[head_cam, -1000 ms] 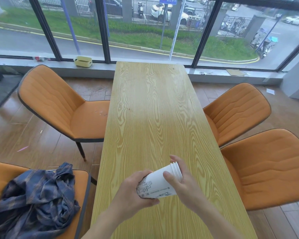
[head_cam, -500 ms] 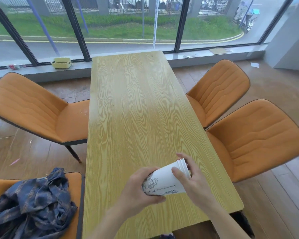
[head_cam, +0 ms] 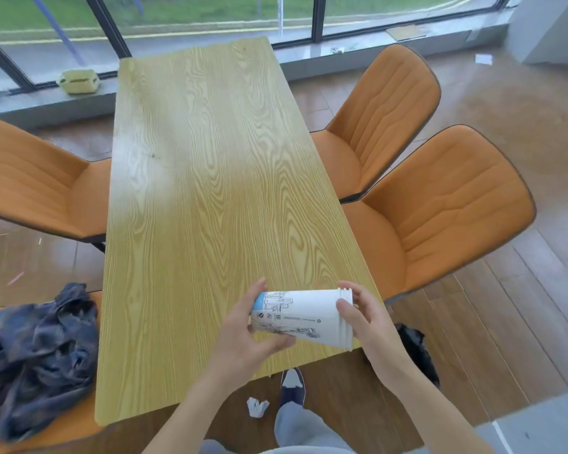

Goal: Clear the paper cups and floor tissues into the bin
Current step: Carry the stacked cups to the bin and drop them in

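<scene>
A stack of white paper cups (head_cam: 304, 317) with a blue line drawing lies sideways between both my hands, over the near right corner of the wooden table (head_cam: 204, 178). My left hand (head_cam: 246, 335) grips the base end. My right hand (head_cam: 366, 319) holds the rim end. A crumpled white tissue (head_cam: 257, 406) lies on the floor beside my shoe (head_cam: 292, 386). Another scrap of white paper (head_cam: 483, 59) lies on the floor far right. A black bag (head_cam: 417, 352), perhaps the bin's liner, shows below my right wrist; no bin itself is clear.
Two orange chairs (head_cam: 440, 211) stand along the table's right side and one (head_cam: 30, 181) on the left. A blue plaid garment (head_cam: 36, 348) lies on the near left chair. A yellow box (head_cam: 78, 80) sits on the window sill.
The view has swung right and down, showing the table's near edge, my shoe and the floor tissue. The cup stack has turned more level and stays in both hands.
</scene>
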